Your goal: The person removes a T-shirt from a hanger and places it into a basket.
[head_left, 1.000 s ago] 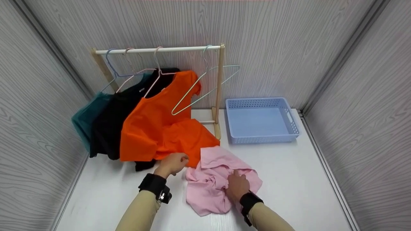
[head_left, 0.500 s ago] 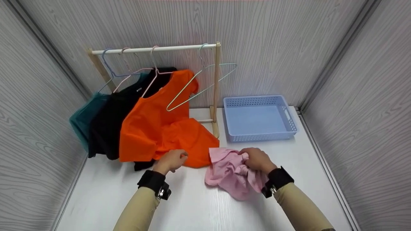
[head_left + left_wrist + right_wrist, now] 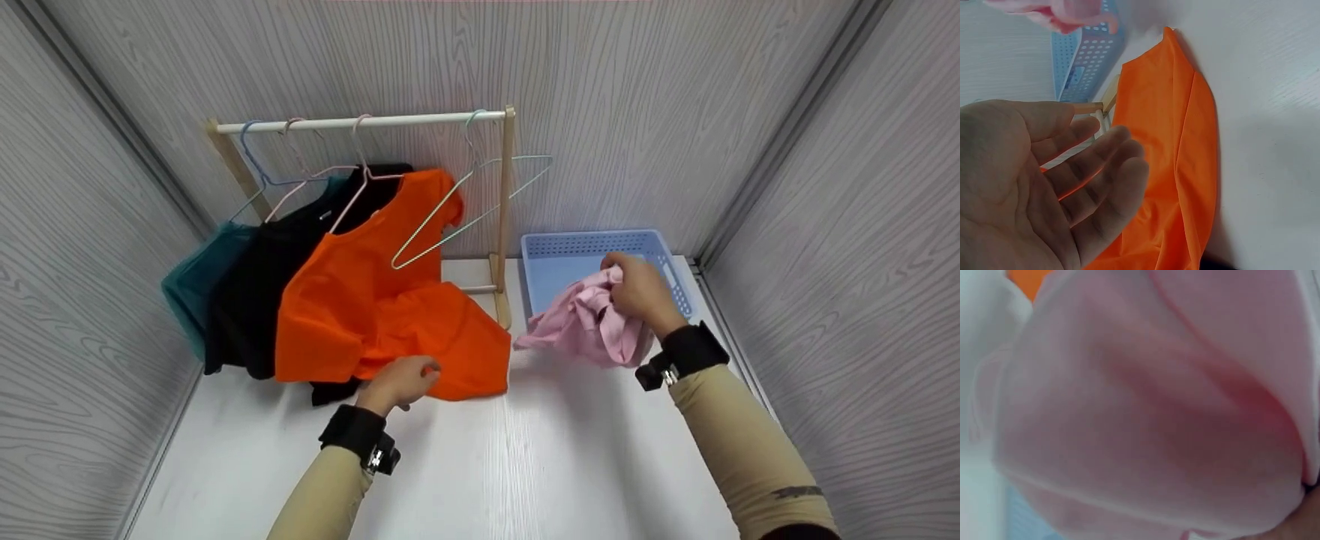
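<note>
A crumpled pink garment (image 3: 581,322) hangs from my right hand (image 3: 641,291), which grips it at the top over the front part of the blue basket (image 3: 534,274). In the right wrist view the pink cloth (image 3: 1145,416) fills most of the picture and hides the fingers. My left hand (image 3: 401,384) is held near the lower edge of the orange shirt (image 3: 427,330). In the left wrist view this left hand (image 3: 1067,180) has relaxed, slightly bent fingers and an empty palm, with the orange shirt (image 3: 1157,129) beyond it.
A clothes rack with a white rail (image 3: 420,119) stands at the back left. On it hang the orange shirt, a black garment (image 3: 251,300), a teal garment (image 3: 195,285) and a bare mint-green hanger (image 3: 472,221). Wood-grain walls (image 3: 847,262) enclose the white table (image 3: 480,480).
My right hand has gathered the pink garment, lifted it off the table and carried it back and right to the basket. The left hand has stayed nearly in place.
</note>
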A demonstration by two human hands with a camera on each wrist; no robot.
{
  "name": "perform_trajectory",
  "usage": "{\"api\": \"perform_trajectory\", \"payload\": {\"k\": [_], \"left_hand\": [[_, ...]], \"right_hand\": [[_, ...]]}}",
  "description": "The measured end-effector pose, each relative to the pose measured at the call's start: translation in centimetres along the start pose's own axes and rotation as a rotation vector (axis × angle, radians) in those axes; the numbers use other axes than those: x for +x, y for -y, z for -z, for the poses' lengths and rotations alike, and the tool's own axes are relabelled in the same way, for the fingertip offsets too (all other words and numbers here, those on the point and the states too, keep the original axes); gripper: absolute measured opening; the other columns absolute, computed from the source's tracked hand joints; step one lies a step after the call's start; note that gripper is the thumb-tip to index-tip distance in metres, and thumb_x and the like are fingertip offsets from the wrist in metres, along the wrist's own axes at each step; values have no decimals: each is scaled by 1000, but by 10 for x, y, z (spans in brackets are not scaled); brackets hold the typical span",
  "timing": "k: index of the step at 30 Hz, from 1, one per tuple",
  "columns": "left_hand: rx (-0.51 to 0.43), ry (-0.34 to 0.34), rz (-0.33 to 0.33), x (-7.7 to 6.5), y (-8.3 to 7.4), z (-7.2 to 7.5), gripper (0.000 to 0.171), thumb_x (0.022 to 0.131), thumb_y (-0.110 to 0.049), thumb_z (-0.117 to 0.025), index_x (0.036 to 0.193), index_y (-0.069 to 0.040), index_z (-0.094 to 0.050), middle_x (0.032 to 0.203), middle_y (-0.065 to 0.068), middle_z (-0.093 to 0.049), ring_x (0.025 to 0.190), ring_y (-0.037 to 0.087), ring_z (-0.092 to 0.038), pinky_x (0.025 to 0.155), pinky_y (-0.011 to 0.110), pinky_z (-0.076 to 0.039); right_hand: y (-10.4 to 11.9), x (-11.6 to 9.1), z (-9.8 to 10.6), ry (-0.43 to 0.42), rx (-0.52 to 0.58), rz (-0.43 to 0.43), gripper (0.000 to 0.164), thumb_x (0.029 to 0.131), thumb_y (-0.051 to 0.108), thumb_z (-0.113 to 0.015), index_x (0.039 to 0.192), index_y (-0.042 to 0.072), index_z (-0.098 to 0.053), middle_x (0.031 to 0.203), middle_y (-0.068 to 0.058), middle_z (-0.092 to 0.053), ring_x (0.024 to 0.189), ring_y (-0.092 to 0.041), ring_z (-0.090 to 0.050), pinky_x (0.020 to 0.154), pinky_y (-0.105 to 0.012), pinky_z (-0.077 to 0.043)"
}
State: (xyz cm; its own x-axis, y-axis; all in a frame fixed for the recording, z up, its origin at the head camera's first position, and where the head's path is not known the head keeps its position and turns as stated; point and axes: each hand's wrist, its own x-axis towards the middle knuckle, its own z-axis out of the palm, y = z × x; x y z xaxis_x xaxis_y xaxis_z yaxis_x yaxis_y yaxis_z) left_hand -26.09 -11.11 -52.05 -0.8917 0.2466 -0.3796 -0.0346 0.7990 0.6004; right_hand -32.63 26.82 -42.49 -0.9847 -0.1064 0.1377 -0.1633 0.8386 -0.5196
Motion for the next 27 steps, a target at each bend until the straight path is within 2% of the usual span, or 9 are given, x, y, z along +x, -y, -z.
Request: {"api": "perform_trajectory", "payload": {"k": [3, 6, 9, 12, 16, 18, 20, 24, 27], "left_hand": [[3, 1, -6, 0, 2, 1, 33, 100, -29, -52, 129, -16, -60, 124, 12, -64, 84, 21, -62, 60, 33, -56], [-1, -6, -4, 0, 4, 0, 32, 99, -29, -52, 128, -16, -61, 123, 12, -64, 83, 20, -62, 59, 33, -56], [-21, -11, 1, 0, 7, -4, 32, 99, -27, -54, 126, -14, -61, 123, 12, -64, 84, 21, -62, 58, 34, -56], [-32, -7, 0, 0, 10, -9, 31, 98, -26, -55, 126, -13, -62, 122, 13, -64, 83, 21, -62, 56, 35, -56], [-18, 8, -11, -6, 14, -18, 31, 97, -24, -54, 125, -12, -62, 121, 13, -64, 74, 21, -63, 54, 36, -56], [-16, 9, -14, -9, 15, -22, 31, 97, -23, -53, 125, -12, -62, 120, 14, -65, 72, 21, -63, 54, 36, -56], [-17, 10, -19, -11, 16, -24, 32, 96, -23, -54, 125, -11, -62, 119, 14, -65, 72, 21, -62, 53, 37, -56], [-22, 18, -23, -14, 16, -26, 33, 96, -24, -54, 126, -10, -61, 120, 15, -64, 73, 21, -63, 54, 37, -56], [-22, 37, -23, -14, 16, -27, 34, 97, -25, -53, 127, -10, -61, 122, 15, -64, 74, 21, -63, 54, 35, -55]], "right_hand": [[8, 24, 19, -77, -14, -34, 42, 68, -3, -46, 104, 6, -66, 102, -21, -67, 88, -37, -60, 74, -51, -48], [10, 46, 27, -126, -24, -99, 40, 70, 1, -50, 107, 7, -66, 105, -21, -68, 91, -39, -62, 74, -53, -48], [4, 60, 21, -124, -11, -164, 38, 77, 4, -52, 113, 5, -62, 112, -22, -66, 100, -40, -61, 81, -55, -48], [-10, 68, 3, -94, 62, -235, 41, 83, 7, -50, 123, 0, -56, 122, -25, -61, 111, -41, -58, 93, -54, -46], [-33, 59, -29, -54, 295, -348, 53, 88, 10, -47, 139, -5, -40, 140, -27, -48, 129, -39, -46, 110, -49, -38], [-43, 54, -43, -51, 403, -392, 61, 89, 11, -49, 146, -3, -31, 149, -26, -37, 138, -38, -37, 114, -49, -32], [-50, 50, -56, -63, 460, -403, 70, 89, 10, -53, 151, 0, -22, 155, -25, -26, 143, -37, -27, 117, -49, -28], [-60, 41, -74, -20, 411, -344, 75, 86, 6, -54, 153, 1, -21, 158, -26, -19, 147, -39, -19, 119, -51, -22], [-65, 31, -82, 78, 349, -328, 69, 89, 10, -54, 151, -1, -26, 157, -25, -26, 145, -40, -25, 118, -53, -24]]}}
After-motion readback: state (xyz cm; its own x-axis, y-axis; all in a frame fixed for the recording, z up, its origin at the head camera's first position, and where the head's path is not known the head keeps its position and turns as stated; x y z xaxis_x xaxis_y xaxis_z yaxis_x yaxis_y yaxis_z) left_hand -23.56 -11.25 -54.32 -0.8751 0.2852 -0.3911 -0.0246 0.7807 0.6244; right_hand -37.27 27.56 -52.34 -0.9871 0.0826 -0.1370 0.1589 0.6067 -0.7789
